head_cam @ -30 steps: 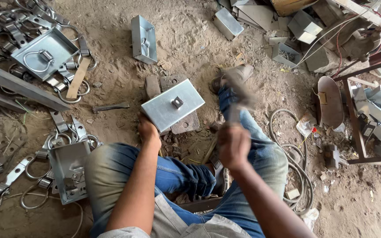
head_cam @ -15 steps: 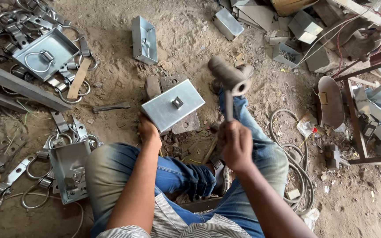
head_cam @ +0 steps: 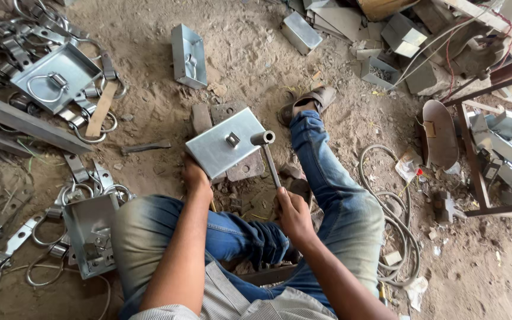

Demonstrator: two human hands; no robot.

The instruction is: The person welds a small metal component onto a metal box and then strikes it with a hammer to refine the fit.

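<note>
A flat grey metal plate (head_cam: 220,148) with a small raised stud (head_cam: 232,140) in its middle rests on a block on the dirt floor. My left hand (head_cam: 195,178) grips the plate's near edge. My right hand (head_cam: 294,214) is closed around the handle of a hammer (head_cam: 266,155), whose round metal head sits low, right beside the stud near the plate's right edge. Both my legs in blue jeans are bent around the work spot.
Shallow metal trays with ring handles (head_cam: 60,77) and loose rings lie at the left, another tray (head_cam: 90,234) by my left knee. An upright metal box (head_cam: 188,54) stands ahead. A coiled cable (head_cam: 395,219) and a metal frame (head_cam: 481,178) are at the right.
The hammer was raised and blurred a second ago, then high above the plate; now its head has come down next to the stud. My left hand has kept its hold on the plate.
</note>
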